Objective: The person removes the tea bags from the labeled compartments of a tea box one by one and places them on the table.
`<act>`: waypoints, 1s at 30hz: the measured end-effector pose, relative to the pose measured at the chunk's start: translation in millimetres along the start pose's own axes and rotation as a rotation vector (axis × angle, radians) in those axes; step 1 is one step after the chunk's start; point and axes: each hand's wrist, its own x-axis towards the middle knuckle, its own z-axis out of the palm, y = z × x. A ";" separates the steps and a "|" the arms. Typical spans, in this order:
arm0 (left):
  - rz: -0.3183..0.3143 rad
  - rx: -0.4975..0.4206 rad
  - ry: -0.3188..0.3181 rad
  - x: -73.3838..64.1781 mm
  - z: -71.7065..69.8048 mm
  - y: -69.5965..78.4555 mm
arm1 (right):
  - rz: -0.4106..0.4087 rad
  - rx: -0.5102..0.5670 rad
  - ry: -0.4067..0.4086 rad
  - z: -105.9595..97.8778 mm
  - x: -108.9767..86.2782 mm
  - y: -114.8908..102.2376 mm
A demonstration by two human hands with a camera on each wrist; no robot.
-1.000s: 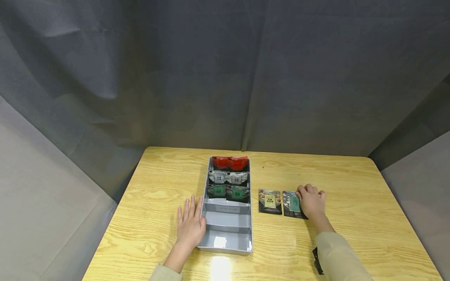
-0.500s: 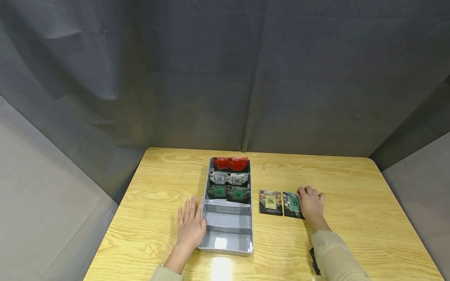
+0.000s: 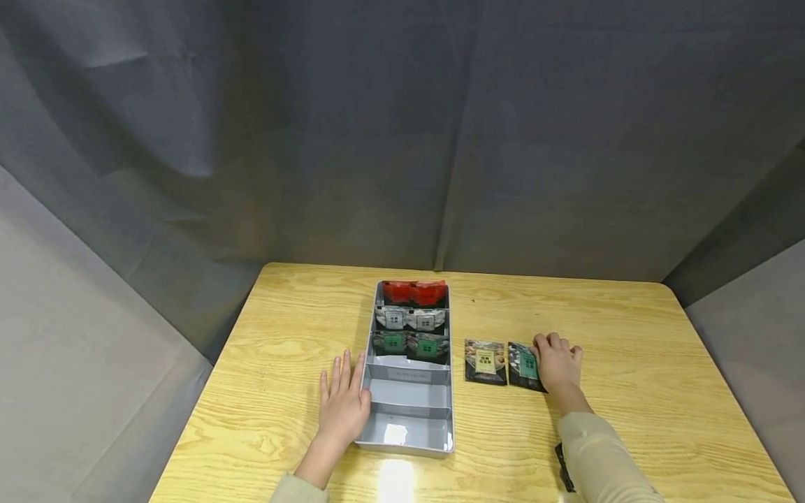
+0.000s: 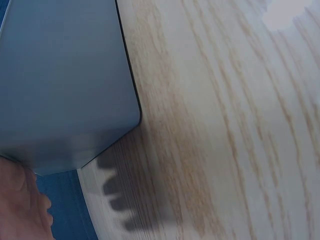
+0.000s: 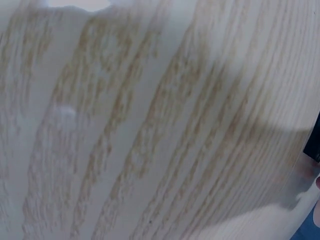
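Observation:
My left hand lies with straight, spread fingers along the left side of a grey divided tray, thumb at its rim. In the left wrist view the tray's wall fills the upper left, and part of the hand shows below it. On the right, my right hand pinches the right side of a dark sachet with a teal label, covering that part of it. Just left of it a sachet with a yellow label lies flat. A dark corner shows at the right wrist view's edge.
In the tray's back compartments stand pairs of red sachets, silver-white sachets and green-labelled sachets. Another black packet lies partly under the right sleeve. Grey curtains rise behind the wooden table.
The right forearm has shifted slightly left, and the teal-labelled sachet's lower right corner sits a little further left. My left hand and the tray look unmoved.

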 end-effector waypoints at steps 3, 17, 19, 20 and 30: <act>0.002 0.001 0.001 0.0 0.1 0.3 | 0.003 0.004 0.013 -3.0 -0.5 -0.7; -0.002 0.005 -0.007 -0.7 -1.0 1.2 | -0.055 0.146 0.309 -22.3 6.5 -52.2; -0.002 0.004 -0.008 -0.7 -1.0 1.1 | -0.087 0.145 0.328 -25.6 7.2 -65.0; -0.001 0.004 -0.006 -0.5 -1.2 1.1 | -0.103 0.144 0.328 -27.0 7.4 -71.3; -0.002 0.016 0.001 -0.2 -2.0 1.8 | -0.320 0.126 0.313 -34.8 6.2 -131.0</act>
